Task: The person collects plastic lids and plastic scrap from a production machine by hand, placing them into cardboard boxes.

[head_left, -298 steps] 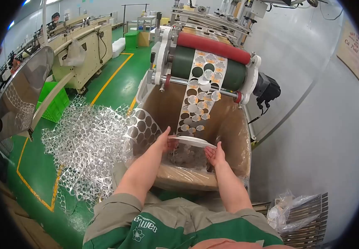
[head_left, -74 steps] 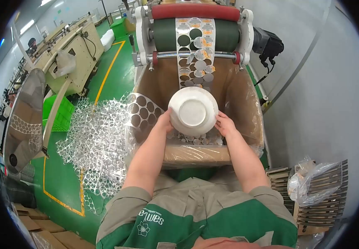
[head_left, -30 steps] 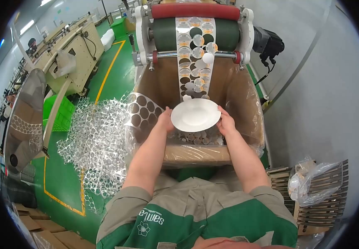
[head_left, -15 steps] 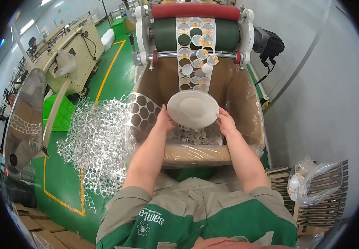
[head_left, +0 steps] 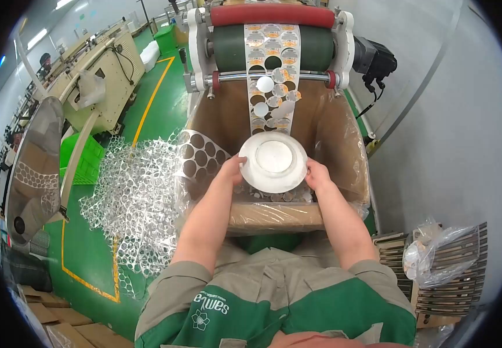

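A round white plate [head_left: 274,159] is held between my two hands over a plastic-lined cardboard box [head_left: 274,216]. My left hand [head_left: 233,169] grips its left edge, and my right hand [head_left: 317,173] grips the right edge. Beyond the plate, a printed strip [head_left: 272,58] hangs down from the rollers, with round discs coming loose from it and dark holes in places. Partly hidden beneath the plate, loose round discs lie in the box. A perforated white sheet [head_left: 200,153] hangs over the box's left side.
Above the box are a red roller [head_left: 271,15] and a green roller [head_left: 317,49], with a black motor [head_left: 374,61] at their right. Perforated waste [head_left: 138,203] is heaped on the floor at left, near a green crate [head_left: 83,158]. Stacked slats [head_left: 451,272] stand at lower right.
The plate has come slightly nearer to me and tilted, so its round face shows more fully. The strip and its loose discs have shifted. Both hands still hold the plate.
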{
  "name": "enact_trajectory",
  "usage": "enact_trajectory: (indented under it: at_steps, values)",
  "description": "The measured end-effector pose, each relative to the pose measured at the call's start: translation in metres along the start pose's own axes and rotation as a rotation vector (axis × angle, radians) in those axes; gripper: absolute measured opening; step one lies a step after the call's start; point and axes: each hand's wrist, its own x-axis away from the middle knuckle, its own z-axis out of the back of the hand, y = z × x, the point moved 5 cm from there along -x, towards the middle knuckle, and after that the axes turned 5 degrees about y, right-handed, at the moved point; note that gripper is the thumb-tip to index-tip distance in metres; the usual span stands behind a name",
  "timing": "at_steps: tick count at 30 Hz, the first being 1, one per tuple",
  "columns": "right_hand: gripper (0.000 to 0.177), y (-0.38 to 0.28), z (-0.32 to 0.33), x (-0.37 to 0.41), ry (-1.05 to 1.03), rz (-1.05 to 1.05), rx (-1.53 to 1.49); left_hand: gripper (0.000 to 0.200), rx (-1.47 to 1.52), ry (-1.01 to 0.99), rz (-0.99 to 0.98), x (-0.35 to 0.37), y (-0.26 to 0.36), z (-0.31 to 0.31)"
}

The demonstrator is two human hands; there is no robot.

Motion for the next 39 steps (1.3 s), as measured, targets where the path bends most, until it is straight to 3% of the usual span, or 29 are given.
enact_trajectory:
  at_steps: [2,3,4,6,7,8,10,11,14,16,19,24,32,34,36,37,38,39]
  values:
    - [0.030,-0.007,-0.015,0.021,-0.023,0.043,0.133,0.039,0.149,0.026,0.154,0.002,-0.005,-0.001]
    - [0.036,-0.012,-0.021,0.030,0.022,0.036,0.223,0.053,0.127,-0.070,0.092,0.012,0.001,-0.010]
    - [0.036,-0.013,-0.023,0.031,0.021,0.036,0.224,0.053,0.128,-0.070,0.091,0.023,0.006,-0.018]
    - [0.036,-0.016,-0.025,0.034,0.054,0.112,0.441,0.070,0.131,0.072,0.122,0.044,0.015,-0.027]
    - [0.037,-0.015,-0.032,0.038,0.004,0.089,0.332,0.079,0.131,0.144,0.138,0.049,0.016,-0.026]
    - [0.037,-0.012,-0.028,0.029,-0.080,0.113,0.237,0.070,0.227,0.069,0.083,0.029,0.011,-0.015]
    - [0.035,-0.016,-0.035,0.036,-0.042,0.132,0.005,0.056,0.109,-0.028,0.063,0.018,0.008,-0.017]
    - [0.029,-0.018,-0.033,0.040,0.083,0.142,-0.025,0.040,0.113,0.116,0.044,0.013,0.006,-0.008]
    - [0.023,0.000,0.002,-0.009,0.000,0.099,0.083,0.038,0.056,0.069,-0.004,0.007,0.002,-0.003]
    - [0.022,0.002,0.003,0.001,0.077,0.070,0.203,0.038,0.101,0.107,0.052,0.019,0.004,-0.011]
    - [0.021,0.001,-0.005,0.009,0.016,0.055,0.178,0.041,0.162,-0.025,0.072,0.000,0.000,-0.001]
    - [0.026,0.006,0.001,0.004,0.093,-0.026,0.205,0.048,-0.030,0.187,0.094,-0.007,-0.008,0.016]
    - [0.033,0.000,-0.015,0.023,0.042,0.000,0.253,0.051,0.096,0.136,0.145,-0.007,-0.008,0.015]
    - [0.034,-0.003,-0.019,0.029,0.062,0.015,0.322,0.055,-0.017,0.091,0.041,-0.005,-0.002,0.013]
    - [0.035,-0.013,-0.031,0.030,-0.104,0.201,0.368,0.057,-0.321,0.451,0.199,0.055,0.017,-0.022]
    - [0.036,-0.018,-0.033,0.039,0.003,0.187,0.435,0.057,-0.246,0.410,0.211,0.040,0.010,-0.010]
    - [0.036,-0.017,-0.032,0.036,0.001,0.187,0.435,0.057,-0.245,0.411,0.209,0.024,0.003,0.006]
    - [0.036,-0.016,-0.032,0.035,-0.035,0.171,0.410,0.055,-0.089,0.290,0.175,0.018,0.001,0.004]
